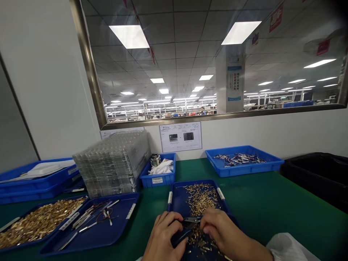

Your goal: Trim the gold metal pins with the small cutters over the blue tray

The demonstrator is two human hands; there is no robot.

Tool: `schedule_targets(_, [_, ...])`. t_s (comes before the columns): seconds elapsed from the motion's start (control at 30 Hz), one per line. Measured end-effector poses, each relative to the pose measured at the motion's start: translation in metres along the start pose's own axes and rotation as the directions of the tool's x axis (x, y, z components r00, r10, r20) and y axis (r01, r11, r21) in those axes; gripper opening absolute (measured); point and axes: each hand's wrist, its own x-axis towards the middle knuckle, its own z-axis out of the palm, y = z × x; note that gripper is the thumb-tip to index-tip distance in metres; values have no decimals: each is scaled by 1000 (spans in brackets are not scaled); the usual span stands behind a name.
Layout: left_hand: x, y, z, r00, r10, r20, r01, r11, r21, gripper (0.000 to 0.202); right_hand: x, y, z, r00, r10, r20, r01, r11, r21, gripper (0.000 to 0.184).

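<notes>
Both my hands work low in the view over a blue tray (178,198) strewn with small gold pins (201,200). My left hand (163,237) is closed around the dark handles of small cutters (190,222). My right hand (221,232) is curled, its fingertips pinched beside the cutter's jaws on something too small to make out. More gold pins lie under both hands.
Left: a blue tray (103,232) with thin metal rods, another (16,226) heaped with gold parts, a stack of clear plastic trays (114,166). Behind: a small blue bin (159,177) with cloth, a blue tray (244,166) of metal pieces. Black bin (318,177) right.
</notes>
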Motion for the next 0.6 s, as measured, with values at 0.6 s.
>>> schedule_targets(0.6, [1,10,-5,998,9,61,1,985,-175,12,10,3,1,939,337,-65,-277,857,436,17])
